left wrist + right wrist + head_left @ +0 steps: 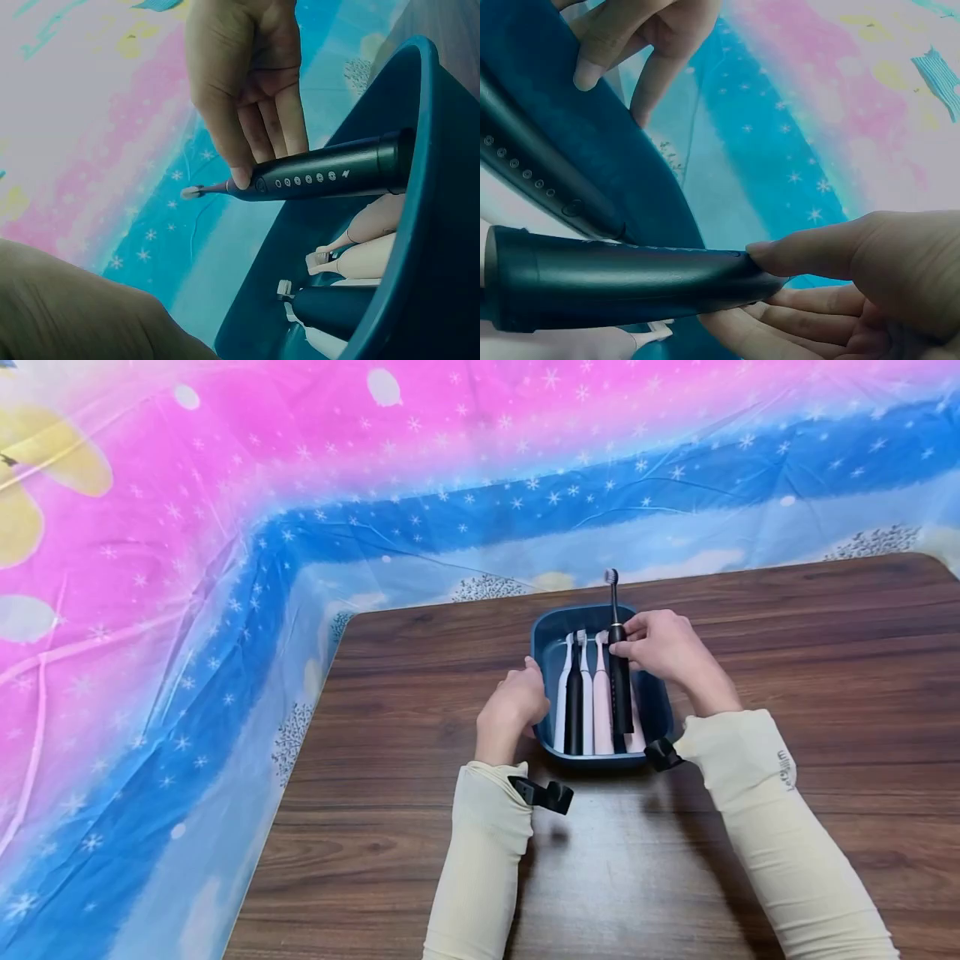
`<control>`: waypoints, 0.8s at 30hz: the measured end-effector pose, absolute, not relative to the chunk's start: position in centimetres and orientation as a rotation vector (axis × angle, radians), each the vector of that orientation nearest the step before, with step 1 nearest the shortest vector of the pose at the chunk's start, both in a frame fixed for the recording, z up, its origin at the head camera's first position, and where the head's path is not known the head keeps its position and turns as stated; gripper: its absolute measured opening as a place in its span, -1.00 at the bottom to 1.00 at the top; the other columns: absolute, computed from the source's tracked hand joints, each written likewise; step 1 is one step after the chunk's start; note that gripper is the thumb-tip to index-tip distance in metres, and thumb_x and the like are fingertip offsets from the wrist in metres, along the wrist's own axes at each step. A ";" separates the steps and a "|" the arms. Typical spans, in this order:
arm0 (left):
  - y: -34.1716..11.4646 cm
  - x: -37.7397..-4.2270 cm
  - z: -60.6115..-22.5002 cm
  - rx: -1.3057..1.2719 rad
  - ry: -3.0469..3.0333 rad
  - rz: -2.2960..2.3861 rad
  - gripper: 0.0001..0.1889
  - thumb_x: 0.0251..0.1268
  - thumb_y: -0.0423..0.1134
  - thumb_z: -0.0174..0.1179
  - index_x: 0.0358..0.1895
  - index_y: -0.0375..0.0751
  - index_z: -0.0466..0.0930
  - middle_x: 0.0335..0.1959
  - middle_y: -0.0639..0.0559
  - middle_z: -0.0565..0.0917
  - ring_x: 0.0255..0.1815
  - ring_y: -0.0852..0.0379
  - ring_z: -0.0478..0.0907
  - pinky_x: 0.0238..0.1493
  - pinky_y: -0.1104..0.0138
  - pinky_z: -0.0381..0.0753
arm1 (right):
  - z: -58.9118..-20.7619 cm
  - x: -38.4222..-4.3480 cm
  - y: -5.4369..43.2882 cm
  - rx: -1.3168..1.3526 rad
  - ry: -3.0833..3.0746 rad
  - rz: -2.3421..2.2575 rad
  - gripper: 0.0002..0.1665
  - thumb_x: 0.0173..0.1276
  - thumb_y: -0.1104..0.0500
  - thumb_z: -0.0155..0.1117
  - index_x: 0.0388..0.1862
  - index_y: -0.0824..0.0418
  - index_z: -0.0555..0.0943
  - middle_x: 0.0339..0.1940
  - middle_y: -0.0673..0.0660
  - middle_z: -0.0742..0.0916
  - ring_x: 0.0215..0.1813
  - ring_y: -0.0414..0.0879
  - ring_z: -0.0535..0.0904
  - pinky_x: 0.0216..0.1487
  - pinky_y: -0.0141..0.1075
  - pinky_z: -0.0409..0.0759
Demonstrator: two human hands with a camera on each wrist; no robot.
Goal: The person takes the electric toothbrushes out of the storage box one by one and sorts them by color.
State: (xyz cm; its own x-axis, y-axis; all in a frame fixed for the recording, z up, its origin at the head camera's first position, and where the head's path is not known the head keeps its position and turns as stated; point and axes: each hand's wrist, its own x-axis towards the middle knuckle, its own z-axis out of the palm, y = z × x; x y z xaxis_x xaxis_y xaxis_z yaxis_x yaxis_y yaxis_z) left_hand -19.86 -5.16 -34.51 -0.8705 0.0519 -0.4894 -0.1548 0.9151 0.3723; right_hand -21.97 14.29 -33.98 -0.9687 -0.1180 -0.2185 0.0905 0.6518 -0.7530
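Observation:
My right hand (667, 647) pinches a black electric toothbrush (620, 685) near the top of its handle, between thumb and fingers. The brush head points up and away, beyond the far rim of a dark blue plastic bin (600, 762). In the left wrist view, the toothbrush's base is by the bin's near wall. My left hand (513, 706) grips the bin's left wall, with the thumb over the rim in the right wrist view. Inside lie white toothbrushes (562, 714), another black toothbrush (575, 714) and a pink toothbrush (602, 710). A second pink one (636, 731) is partly hidden.
The bin stands on a dark wood-grain table (397, 735), near its far edge. A pink and blue patterned cloth (420, 518) hangs behind and to the left of the table. Black camera mounts (551, 795) sit on both wrists, close to the bin.

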 end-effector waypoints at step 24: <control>-5.0 -19.7 -34.4 -0.069 2.580 0.552 -0.27 0.50 -0.28 -0.09 0.55 -0.09 -0.32 0.43 -0.20 0.28 -0.39 0.00 0.68 -0.61 0.37 0.62 | -32.9 -21.7 16.0 -0.030 2.689 -1.330 -0.41 0.43 0.13 0.15 0.34 0.38 0.34 0.19 0.40 0.56 0.02 0.18 0.66 0.03 -0.03 0.65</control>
State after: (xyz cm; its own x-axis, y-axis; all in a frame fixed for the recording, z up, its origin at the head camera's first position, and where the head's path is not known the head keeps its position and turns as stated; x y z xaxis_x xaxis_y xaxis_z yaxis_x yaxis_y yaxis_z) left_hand -19.66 -5.00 -34.43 -0.8750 0.0529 -0.4812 -0.1487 0.9166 0.3712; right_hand -21.73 16.02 -32.86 -0.9898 -0.0804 -0.1179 0.0449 0.6086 -0.7922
